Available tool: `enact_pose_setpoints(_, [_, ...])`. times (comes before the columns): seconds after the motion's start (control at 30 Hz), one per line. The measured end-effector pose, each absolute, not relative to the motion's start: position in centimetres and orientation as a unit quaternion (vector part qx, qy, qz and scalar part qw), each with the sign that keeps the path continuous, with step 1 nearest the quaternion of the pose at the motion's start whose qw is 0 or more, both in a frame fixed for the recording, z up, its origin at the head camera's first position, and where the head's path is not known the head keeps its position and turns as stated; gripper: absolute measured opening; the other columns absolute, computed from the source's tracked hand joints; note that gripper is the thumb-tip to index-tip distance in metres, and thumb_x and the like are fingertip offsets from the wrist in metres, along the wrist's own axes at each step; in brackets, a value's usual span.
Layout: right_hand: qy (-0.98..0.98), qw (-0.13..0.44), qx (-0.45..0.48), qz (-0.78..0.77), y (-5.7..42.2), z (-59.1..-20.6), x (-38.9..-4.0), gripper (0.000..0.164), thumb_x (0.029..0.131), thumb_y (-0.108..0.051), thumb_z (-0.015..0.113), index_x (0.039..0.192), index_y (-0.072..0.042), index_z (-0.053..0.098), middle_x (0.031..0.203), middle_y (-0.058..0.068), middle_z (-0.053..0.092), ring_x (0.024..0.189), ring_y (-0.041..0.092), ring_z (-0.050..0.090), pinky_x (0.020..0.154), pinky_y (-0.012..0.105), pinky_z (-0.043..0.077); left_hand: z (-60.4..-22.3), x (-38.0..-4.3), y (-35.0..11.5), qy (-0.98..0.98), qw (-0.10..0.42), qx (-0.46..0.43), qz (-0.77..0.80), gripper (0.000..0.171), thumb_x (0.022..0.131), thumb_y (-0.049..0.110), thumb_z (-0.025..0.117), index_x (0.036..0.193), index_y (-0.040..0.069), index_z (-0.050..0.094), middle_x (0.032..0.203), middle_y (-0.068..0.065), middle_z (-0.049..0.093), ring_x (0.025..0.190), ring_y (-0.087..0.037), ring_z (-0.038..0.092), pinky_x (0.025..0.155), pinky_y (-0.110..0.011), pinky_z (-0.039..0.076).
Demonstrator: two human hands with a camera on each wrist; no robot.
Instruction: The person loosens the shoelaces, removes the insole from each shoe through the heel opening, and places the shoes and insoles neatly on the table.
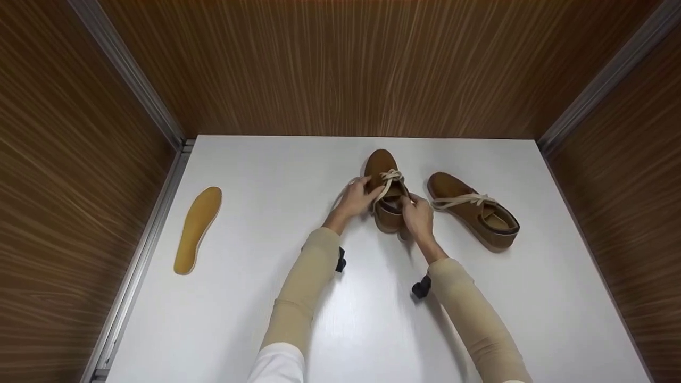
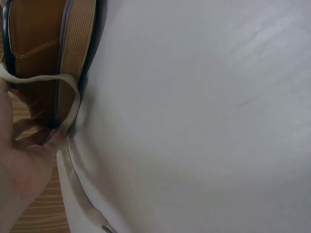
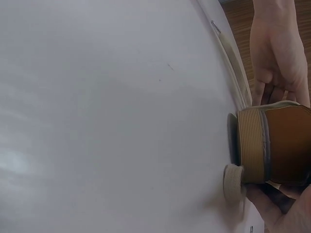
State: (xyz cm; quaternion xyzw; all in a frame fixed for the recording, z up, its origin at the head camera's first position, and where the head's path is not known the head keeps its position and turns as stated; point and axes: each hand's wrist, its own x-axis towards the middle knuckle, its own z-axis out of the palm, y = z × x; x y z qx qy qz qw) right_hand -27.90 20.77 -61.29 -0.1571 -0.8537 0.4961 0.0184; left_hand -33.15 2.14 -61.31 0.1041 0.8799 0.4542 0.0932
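Both hands hold a brown leather shoe (image 1: 379, 162) with loose pale laces, its toe pointing away. On its left side my left hand (image 1: 355, 198) grips the upper, with a lace running by the thumb. My right hand (image 1: 418, 217) pinches the collar on the right, thumb at the opening and fingers outside. In the left wrist view a flat lace (image 2: 77, 182) hangs down from the left hand. The right wrist view shows the heel (image 3: 289, 143) between both hands and a curled lace (image 3: 233, 183) beside the sole. The shoe's inside is mostly hidden.
A second brown shoe (image 1: 473, 223), its laces tied, stands to the right. On the left lies a yellow-tan insole (image 1: 197, 229). The white tabletop (image 1: 260, 175) is bounded by wood-grain panels (image 1: 340, 69) at the back and sides.
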Motion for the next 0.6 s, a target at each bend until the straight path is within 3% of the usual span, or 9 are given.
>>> enact_pose_setpoints(0.2, [-0.855, 0.014, -0.158, 0.494, 20.7, -61.3, -28.7, 0.049, 0.106, -0.034, 0.050, 0.142, -0.005, 0.066, 0.139, 0.019, 0.070, 0.122, 0.033, 0.066, 0.109, 0.050, 0.052, -61.2, -33.9, 2.6, 0.876, 0.088, 0.099, 0.463, 0.071, 0.107, 0.048, 0.057, 0.158, 0.001, 0.044, 0.161, -0.019, 0.050, 0.152, -0.031, 0.047, 0.128, -0.038, 0.039])
enact_pose_setpoints(0.6, [-0.853, 0.029, -0.161, 0.496, 20.3, -61.4, -29.7, 0.049, 0.104, -0.033, 0.051, 0.139, -0.004, 0.068, 0.139, 0.020, 0.069, 0.131, 0.037, 0.064, 0.113, 0.053, 0.050, -61.1, -34.8, 3.1, 0.883, 0.071, 0.100, 0.453, 0.065, 0.110, 0.043, 0.053, 0.156, -0.003, 0.046, 0.160, -0.021, 0.051, 0.152, -0.032, 0.048, 0.127, -0.037, 0.040])
